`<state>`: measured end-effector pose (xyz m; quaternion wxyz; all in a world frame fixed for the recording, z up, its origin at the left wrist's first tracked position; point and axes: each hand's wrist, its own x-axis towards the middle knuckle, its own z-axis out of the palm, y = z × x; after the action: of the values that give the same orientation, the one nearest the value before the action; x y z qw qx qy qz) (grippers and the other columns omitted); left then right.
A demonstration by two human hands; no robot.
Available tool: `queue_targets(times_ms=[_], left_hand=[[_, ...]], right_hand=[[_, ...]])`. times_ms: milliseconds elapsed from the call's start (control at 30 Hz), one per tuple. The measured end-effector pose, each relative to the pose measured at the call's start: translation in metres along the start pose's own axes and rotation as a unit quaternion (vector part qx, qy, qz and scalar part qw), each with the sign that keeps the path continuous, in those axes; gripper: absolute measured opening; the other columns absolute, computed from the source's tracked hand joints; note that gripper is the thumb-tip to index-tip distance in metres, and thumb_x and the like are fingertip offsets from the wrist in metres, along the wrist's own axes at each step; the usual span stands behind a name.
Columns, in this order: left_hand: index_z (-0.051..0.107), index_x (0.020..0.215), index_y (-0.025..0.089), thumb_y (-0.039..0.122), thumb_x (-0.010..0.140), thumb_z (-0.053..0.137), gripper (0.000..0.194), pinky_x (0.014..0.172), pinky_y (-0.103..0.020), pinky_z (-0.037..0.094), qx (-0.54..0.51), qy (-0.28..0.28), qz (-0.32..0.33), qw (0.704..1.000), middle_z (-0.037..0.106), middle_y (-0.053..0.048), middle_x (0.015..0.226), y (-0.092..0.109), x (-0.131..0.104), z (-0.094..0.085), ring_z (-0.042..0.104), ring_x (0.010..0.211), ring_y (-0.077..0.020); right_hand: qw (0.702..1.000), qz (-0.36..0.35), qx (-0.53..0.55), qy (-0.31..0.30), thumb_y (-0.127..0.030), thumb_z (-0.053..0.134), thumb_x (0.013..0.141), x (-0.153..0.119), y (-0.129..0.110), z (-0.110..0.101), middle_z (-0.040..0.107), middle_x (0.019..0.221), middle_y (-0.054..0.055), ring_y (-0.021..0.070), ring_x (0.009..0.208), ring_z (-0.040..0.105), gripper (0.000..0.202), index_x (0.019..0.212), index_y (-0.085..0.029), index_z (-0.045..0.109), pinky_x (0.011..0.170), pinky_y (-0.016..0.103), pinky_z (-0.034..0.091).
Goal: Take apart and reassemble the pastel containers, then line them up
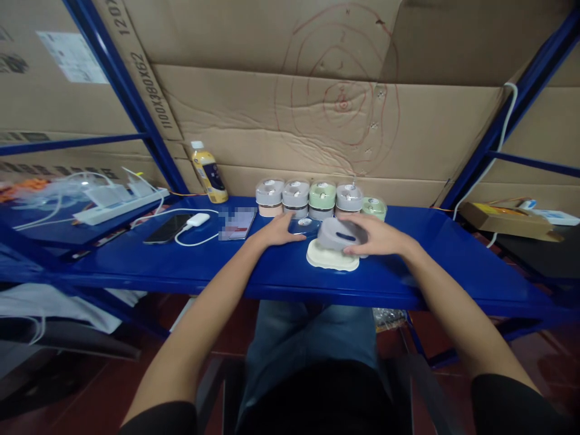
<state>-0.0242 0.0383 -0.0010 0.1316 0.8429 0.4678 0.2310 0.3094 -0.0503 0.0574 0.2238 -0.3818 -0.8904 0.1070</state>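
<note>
My right hand (378, 234) grips a grey oval box (335, 234) with a dark slot in its face, tilted above a cream tray. The cream scalloped tray (332, 258) lies on the blue shelf right under that box. To the left, my left hand (281, 231) has its thumb and fingers around the left end of a clear plastic lid (305, 226) with a round sticker. Behind both hands, boxes with clear tops stand in a row: several stacked pairs, among them a grey one (295, 192) and a green one (322, 194), plus a lower green one (374, 208) at the right.
On the blue shelf (267, 275) to the left lie a phone (238, 223), a dark phone (167, 229) and a white charger with cable (198, 220). A yellow bottle (209, 174) stands at the back. A power strip (120, 205) sits far left, an opened carton (507, 220) far right.
</note>
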Motion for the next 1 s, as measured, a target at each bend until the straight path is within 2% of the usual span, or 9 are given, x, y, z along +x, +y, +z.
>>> queue_targets(times_ms=[133, 367, 500, 600, 667, 733, 833, 900, 1000], left_hand=[[0.057, 0.135, 0.013, 0.063, 0.072, 0.084, 0.085, 0.108, -0.057, 0.051, 0.003, 0.003, -0.008, 1.000, 0.067, -0.024, 0.139, 0.003, 0.000, 0.000, 0.063, 0.129, -0.0482], [0.055, 0.139, 0.016, 0.060, 0.071, 0.087, 0.087, 0.111, -0.056, 0.050, -0.027, 0.058, 0.017, 0.998, 0.066, -0.021, 0.141, 0.014, -0.006, -0.006, 0.063, 0.131, -0.0437], [0.053, 0.142, 0.017, 0.064, 0.073, 0.087, 0.090, 0.107, -0.055, 0.053, -0.081, 0.108, 0.028, 0.990, 0.072, -0.018, 0.127, 0.027, -0.012, -0.011, 0.069, 0.120, -0.0384], [0.054, 0.141, 0.017, 0.058, 0.072, 0.089, 0.087, 0.105, -0.052, 0.056, -0.181, 0.105, 0.092, 0.974, 0.073, -0.016, 0.122, 0.038, -0.015, -0.012, 0.072, 0.114, -0.0332], [0.054, 0.141, 0.018, 0.054, 0.072, 0.090, 0.085, 0.106, -0.052, 0.056, -0.225, 0.092, 0.134, 0.961, 0.072, -0.017, 0.128, 0.046, -0.016, -0.010, 0.072, 0.117, -0.0326], [0.054, 0.141, 0.019, 0.051, 0.074, 0.089, 0.082, 0.106, -0.053, 0.057, -0.235, 0.071, 0.160, 0.956, 0.071, -0.018, 0.131, 0.053, -0.018, -0.006, 0.071, 0.119, -0.0329], [0.055, 0.142, 0.018, 0.050, 0.074, 0.090, 0.083, 0.107, -0.055, 0.056, -0.212, 0.028, 0.178, 0.960, 0.072, -0.018, 0.132, 0.065, -0.023, 0.001, 0.071, 0.120, -0.0344], [0.056, 0.144, 0.018, 0.051, 0.072, 0.092, 0.086, 0.108, -0.056, 0.055, -0.189, 0.007, 0.179, 0.965, 0.071, -0.019, 0.135, 0.071, -0.026, 0.005, 0.070, 0.123, -0.0364], [0.055, 0.146, 0.019, 0.054, 0.071, 0.092, 0.091, 0.109, -0.057, 0.054, -0.162, -0.009, 0.182, 0.970, 0.069, -0.019, 0.138, 0.076, -0.028, 0.010, 0.068, 0.127, -0.0386]], right_hand=[[0.999, -0.018, -0.020, -0.037, -0.067, 0.083, 0.076, 0.005, -0.019, 0.023, 0.067, 0.141, 0.014, 0.0420, 0.129, 0.063, 0.089, 0.151, -0.026, 0.060, 0.111, 0.060, 0.051], [0.994, -0.022, -0.088, -0.067, -0.071, 0.076, 0.081, 0.006, -0.028, 0.036, 0.064, 0.139, 0.020, 0.0410, 0.125, 0.065, 0.092, 0.153, -0.018, 0.056, 0.105, 0.056, 0.055], [0.993, -0.009, -0.086, -0.081, -0.079, 0.076, 0.077, 0.008, -0.028, 0.042, 0.059, 0.149, 0.024, 0.0452, 0.135, 0.059, 0.109, 0.161, -0.015, 0.047, 0.109, 0.061, 0.052], [0.995, 0.023, -0.050, -0.089, -0.082, 0.082, 0.066, 0.006, -0.012, 0.031, 0.054, 0.158, 0.024, 0.0474, 0.142, 0.053, 0.126, 0.164, -0.016, 0.042, 0.116, 0.064, 0.048], [0.995, 0.038, -0.011, -0.093, -0.079, 0.086, 0.064, 0.002, 0.006, 0.014, 0.056, 0.157, 0.021, 0.0449, 0.141, 0.056, 0.121, 0.161, -0.018, 0.047, 0.119, 0.063, 0.046], [0.993, 0.060, 0.029, -0.096, -0.075, 0.088, 0.064, -0.003, 0.026, -0.005, 0.060, 0.155, 0.017, 0.0429, 0.139, 0.060, 0.115, 0.159, -0.021, 0.052, 0.119, 0.062, 0.047], [0.991, 0.104, 0.042, -0.066, -0.071, 0.093, 0.058, -0.010, 0.047, -0.022, 0.056, 0.159, 0.017, 0.0445, 0.143, 0.055, 0.123, 0.161, -0.021, 0.049, 0.122, 0.064, 0.042], [0.992, 0.096, 0.051, -0.056, -0.069, 0.096, 0.055, -0.010, 0.049, -0.022, 0.052, 0.162, 0.018, 0.0446, 0.145, 0.054, 0.129, 0.164, -0.021, 0.045, 0.123, 0.063, 0.042], [0.994, 0.036, 0.075, -0.076, -0.067, 0.095, 0.057, -0.007, 0.036, -0.009, 0.053, 0.161, 0.017, 0.0415, 0.141, 0.058, 0.130, 0.166, -0.023, 0.040, 0.119, 0.059, 0.047]])
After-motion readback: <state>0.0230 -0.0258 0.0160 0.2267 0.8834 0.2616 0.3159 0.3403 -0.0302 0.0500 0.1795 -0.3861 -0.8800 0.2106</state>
